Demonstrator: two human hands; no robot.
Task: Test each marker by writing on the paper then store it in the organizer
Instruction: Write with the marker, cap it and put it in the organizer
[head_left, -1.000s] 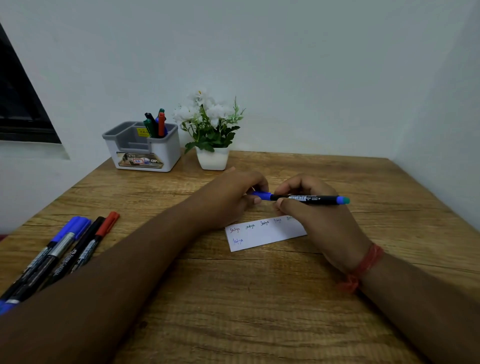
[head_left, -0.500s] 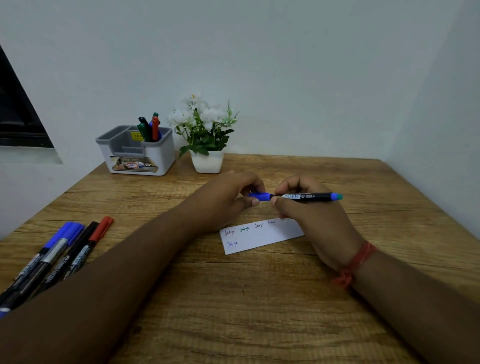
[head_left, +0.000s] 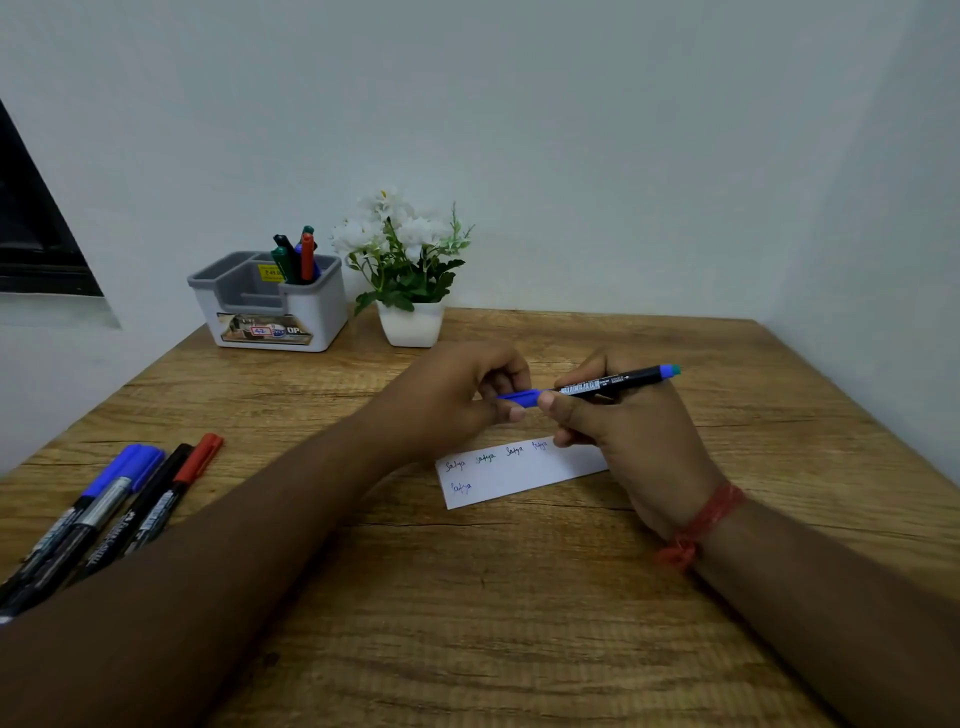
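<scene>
A black marker with a blue cap (head_left: 608, 385) is held level above the paper. My right hand (head_left: 631, 431) grips its barrel, and my left hand (head_left: 467, 395) pinches the blue cap end. The white paper strip (head_left: 519, 475) lies on the wooden table just below both hands, with several small written words in different colours. The grey and white organizer (head_left: 270, 306) stands at the back left with several markers (head_left: 296, 257) upright in its right compartment. Several more markers (head_left: 119, 499), blue, black and red capped, lie at the table's left edge, partly hidden by my left forearm.
A white pot of white flowers (head_left: 410, 291) stands beside the organizer on its right. The wooden table (head_left: 519, 623) meets white walls at the back and right. A dark window frame (head_left: 31, 228) is at the far left.
The marker's far end has tilted slightly upward in my right hand. Both hands keep their hold on cap and barrel. The view has shifted a little.
</scene>
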